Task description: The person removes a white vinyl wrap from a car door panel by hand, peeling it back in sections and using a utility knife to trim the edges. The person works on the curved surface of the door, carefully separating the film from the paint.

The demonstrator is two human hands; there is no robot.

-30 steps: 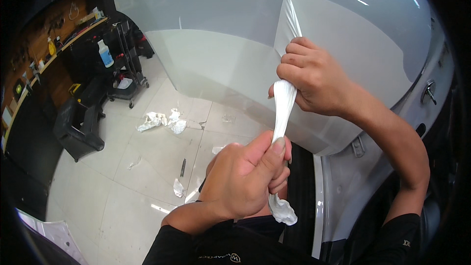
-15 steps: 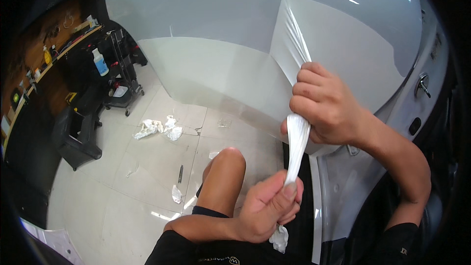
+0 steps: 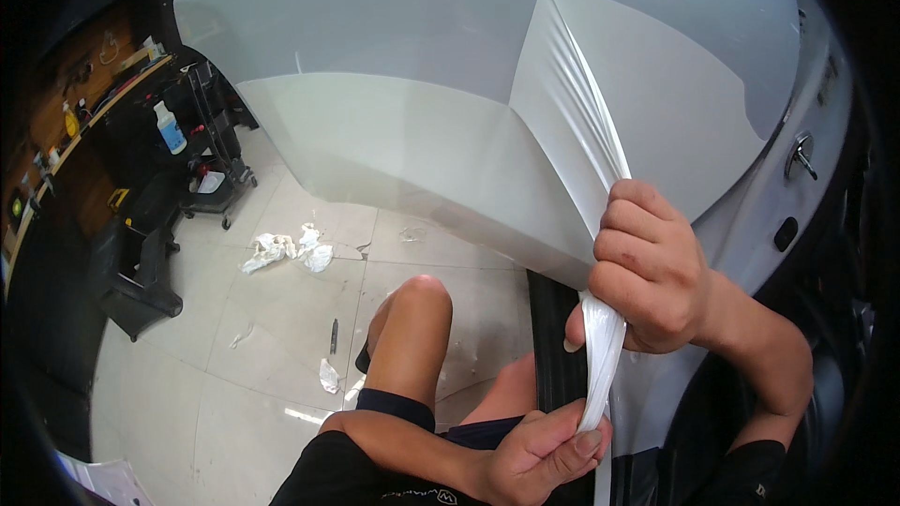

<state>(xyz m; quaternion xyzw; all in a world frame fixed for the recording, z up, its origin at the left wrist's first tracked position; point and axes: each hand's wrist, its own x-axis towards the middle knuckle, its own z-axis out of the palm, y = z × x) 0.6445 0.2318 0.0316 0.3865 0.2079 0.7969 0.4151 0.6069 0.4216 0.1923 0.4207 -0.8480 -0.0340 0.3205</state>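
Two fists, left hand (image 3: 539,454) and right hand (image 3: 652,267), tight around bunched film (image 3: 600,356).

Two hands (image 3: 647,272), one film strip (image 3: 600,356)

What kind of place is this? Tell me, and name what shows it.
Probably a car detailing or wrap workshop: a white car door with protective film being peeled, a black tool cart, and a workbench with a spray bottle.

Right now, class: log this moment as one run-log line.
right hand: grips film | left hand: pinches film end | car door: film partly peeled
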